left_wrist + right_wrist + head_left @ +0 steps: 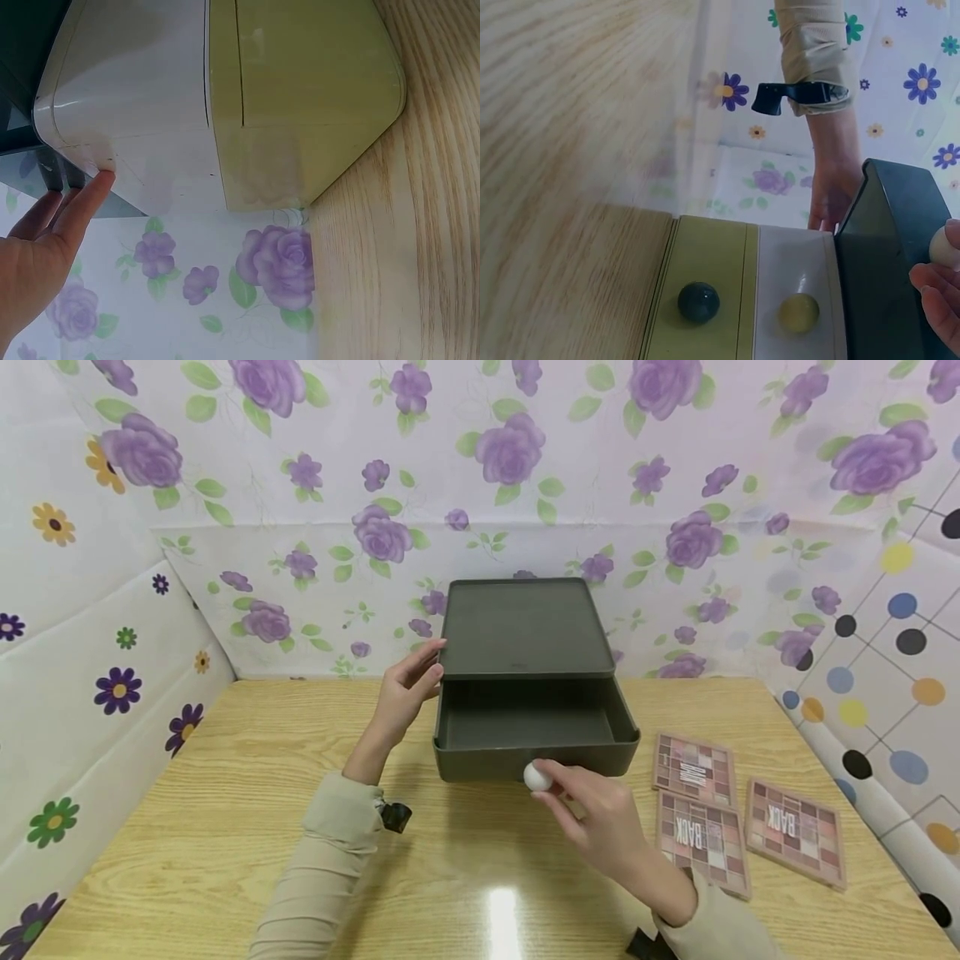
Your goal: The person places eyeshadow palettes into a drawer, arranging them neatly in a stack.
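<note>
Floral cloth (510, 452) backs a wood-grain table (225, 843). The drawer unit (525, 627) stands midway along the table's back edge. The right hand (600, 818) pinches the white knob (537, 775) on the front of the dark top drawer (480, 763). The left hand (401, 697) rests its fingers against the unit's left side. The hands are apart. Three palettes lie flat toward the table's right edge: a rear palette (693, 768), a front palette (703, 843), partly hidden, and an outer palette (797, 833).

Status: the top drawer is out, interior exposed; full travel cannot be confirmed. Below it, the white drawer (795, 270) and yellow-green drawer (705, 251) are closed, with the yellow knob (799, 313) and dark knob (698, 303) untouched. All three palettes lie outside the unit. Judged from this layout, the work is at an early stage: drawer access is established; palettes and lower drawers are unengaged.
</note>
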Available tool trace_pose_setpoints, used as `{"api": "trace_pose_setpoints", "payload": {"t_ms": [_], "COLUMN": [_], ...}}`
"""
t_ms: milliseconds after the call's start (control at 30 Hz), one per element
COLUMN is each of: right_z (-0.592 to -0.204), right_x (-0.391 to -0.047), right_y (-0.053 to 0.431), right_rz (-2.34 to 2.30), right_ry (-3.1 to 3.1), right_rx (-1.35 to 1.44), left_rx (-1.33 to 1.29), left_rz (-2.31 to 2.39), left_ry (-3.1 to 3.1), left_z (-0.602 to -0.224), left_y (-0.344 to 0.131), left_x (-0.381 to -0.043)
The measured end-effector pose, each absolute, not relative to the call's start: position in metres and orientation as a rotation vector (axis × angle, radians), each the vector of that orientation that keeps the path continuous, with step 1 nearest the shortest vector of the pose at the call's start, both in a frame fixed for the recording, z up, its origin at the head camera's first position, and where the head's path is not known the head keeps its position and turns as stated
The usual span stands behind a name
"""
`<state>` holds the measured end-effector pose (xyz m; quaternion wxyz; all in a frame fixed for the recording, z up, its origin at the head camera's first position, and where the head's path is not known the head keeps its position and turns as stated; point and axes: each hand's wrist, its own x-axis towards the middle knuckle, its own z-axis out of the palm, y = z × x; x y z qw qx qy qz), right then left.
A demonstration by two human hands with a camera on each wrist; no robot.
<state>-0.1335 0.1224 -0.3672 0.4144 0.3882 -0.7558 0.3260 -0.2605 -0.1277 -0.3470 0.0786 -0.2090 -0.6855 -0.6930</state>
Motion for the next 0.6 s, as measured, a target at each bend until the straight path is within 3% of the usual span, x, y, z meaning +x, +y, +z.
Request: {"api": "trace_pose_setpoints", "payload": {"t_ms": [600], "right_z": [-0.365], "right_x": [-0.116], "right_y": [0.125], "right_rz": [0.829], "right_ry": [-1.850], "right_rx": [1.017], "left_rx": [-0.652], "left_rz": [-2.056], "left_ry": [-2.056], "left_z": [-0.347], "left_y": [-0.128], "left_x": [-0.259]}}
